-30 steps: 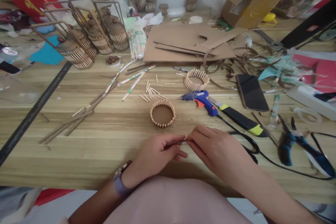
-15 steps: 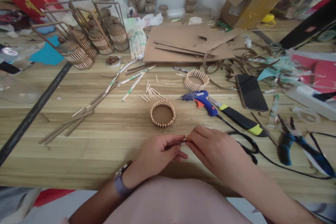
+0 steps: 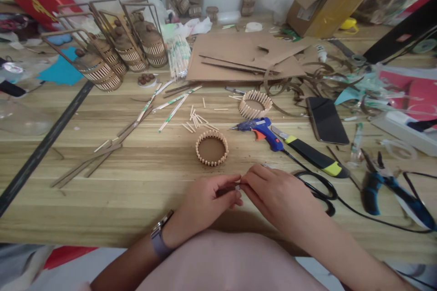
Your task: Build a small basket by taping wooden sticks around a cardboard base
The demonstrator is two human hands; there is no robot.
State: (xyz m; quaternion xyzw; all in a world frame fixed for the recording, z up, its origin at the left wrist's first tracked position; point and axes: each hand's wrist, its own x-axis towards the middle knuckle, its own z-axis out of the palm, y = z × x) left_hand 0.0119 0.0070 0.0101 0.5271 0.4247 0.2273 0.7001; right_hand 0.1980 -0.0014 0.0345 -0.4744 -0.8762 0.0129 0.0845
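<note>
Close to my body, my left hand [image 3: 213, 198] and my right hand [image 3: 273, 193] meet fingertip to fingertip. A small thin piece, mostly hidden, is pinched between them; I cannot make out its kind. Just beyond the hands sits a round brown base ringed with short wooden sticks [image 3: 212, 148]. A second stick-ringed base [image 3: 255, 104] stands farther back to the right. Between the two, a blue glue gun [image 3: 261, 129] lies on its side. Loose short sticks [image 3: 197, 120] are scattered behind the nearer ring. The black scissor handles [image 3: 317, 188] rest beside my right hand.
A utility knife [image 3: 314, 157], a phone [image 3: 327, 120] and pliers [image 3: 382, 186] lie to the right, with a black cord across the table. Finished little buckets with handles [image 3: 102, 70] stand back left. Cardboard [image 3: 232, 54] and brown strips [image 3: 102, 154] lie on the wooden table.
My hands stay together in nearly the same spot. The left thumb and fingers have drawn slightly closer around the small piece, and the right hand has shifted a little left. The table items are unmoved.
</note>
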